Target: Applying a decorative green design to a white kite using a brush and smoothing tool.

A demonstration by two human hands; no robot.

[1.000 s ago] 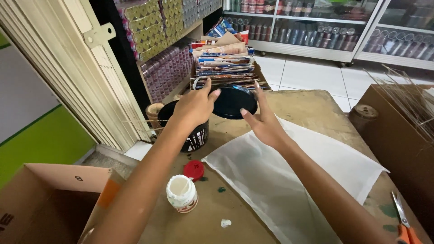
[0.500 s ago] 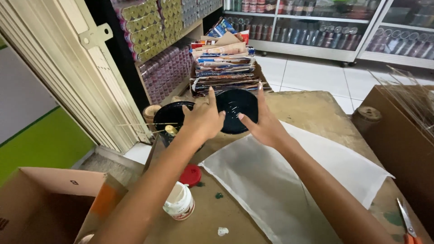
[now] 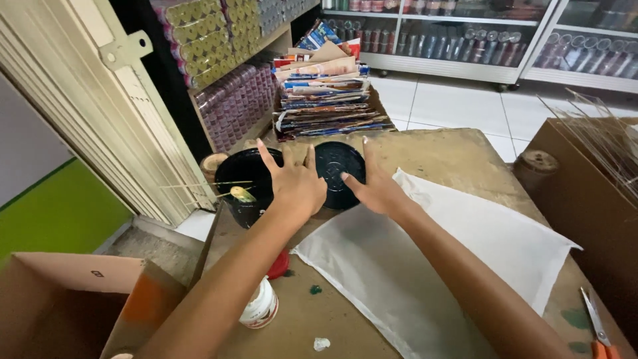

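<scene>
A round black lid (image 3: 337, 167) lies flat on the brown table (image 3: 452, 156), just right of an open black can (image 3: 243, 174). My left hand (image 3: 297, 185) covers the lid's left edge with fingers spread, its thumb side near the can. My right hand (image 3: 377, 188) grips the lid's right edge, with one fingertip on top of it. Thin sticks (image 3: 206, 185) lie across the can's mouth, with a small yellowish piece on them. A white sheet (image 3: 438, 259) is spread on the table under my right forearm.
A white bottle (image 3: 260, 307) and its red cap (image 3: 280, 266) sit near the table's left edge. Orange-handled scissors (image 3: 598, 329) lie at the right. A magazine stack (image 3: 329, 93) stands behind the lid. There is a cardboard box (image 3: 60, 299) at lower left and a brown box with thin sticks (image 3: 591, 193) at right.
Both hands carried the black lid from over the can to the right and down. It now lies on the table beside the open can.
</scene>
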